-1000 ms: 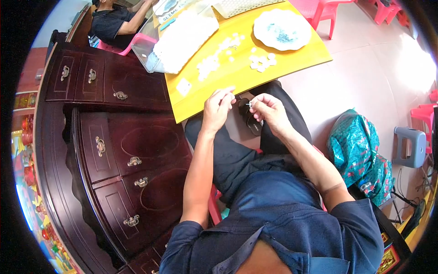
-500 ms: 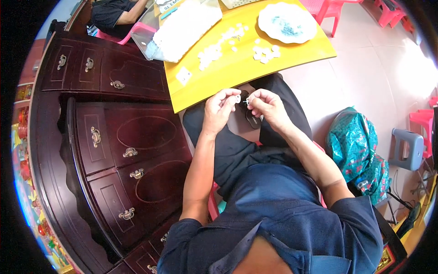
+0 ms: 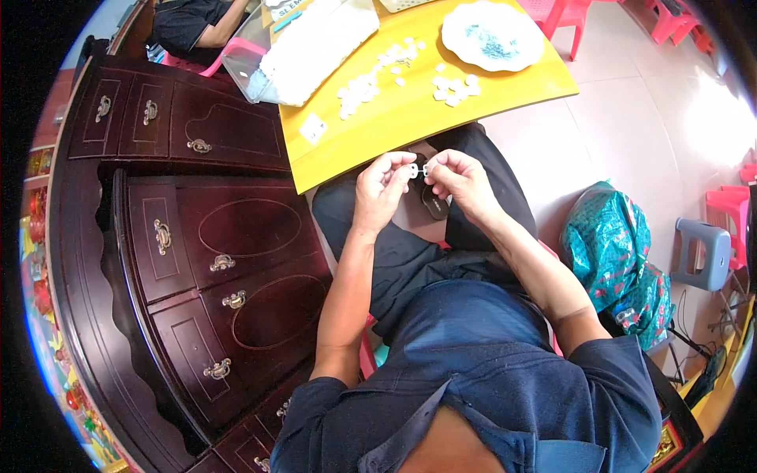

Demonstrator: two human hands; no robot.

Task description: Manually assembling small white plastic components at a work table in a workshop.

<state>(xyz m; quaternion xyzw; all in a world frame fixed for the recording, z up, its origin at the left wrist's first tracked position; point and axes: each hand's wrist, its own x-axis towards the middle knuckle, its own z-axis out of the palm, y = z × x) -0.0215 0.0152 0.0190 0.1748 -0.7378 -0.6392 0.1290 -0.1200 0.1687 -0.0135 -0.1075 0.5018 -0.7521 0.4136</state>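
Observation:
My left hand [image 3: 382,188] and my right hand [image 3: 460,176] meet above my lap, just below the edge of the yellow table [image 3: 378,134]. Between their fingertips they pinch a small white piece [image 3: 418,169]. Which hand carries most of it is hard to tell. A dark flat object [image 3: 434,203] lies on my lap under the hands. On the table, several small white pieces [image 3: 371,83] are scattered, with another cluster [image 3: 454,87] near a white plate [image 3: 490,35] holding blue bits.
A dark red wooden cabinet [image 3: 189,236] with brass handles stands close on my left. A white bag [image 3: 315,47] lies on the table's far side. Another person [image 3: 193,20] sits at the top left. A teal patterned bag [image 3: 623,252] and a grey stool [image 3: 704,251] are on my right.
My hands have stayed together at the table edge, working the small white piece. The view has shifted slightly, bringing the hands lower in the picture.

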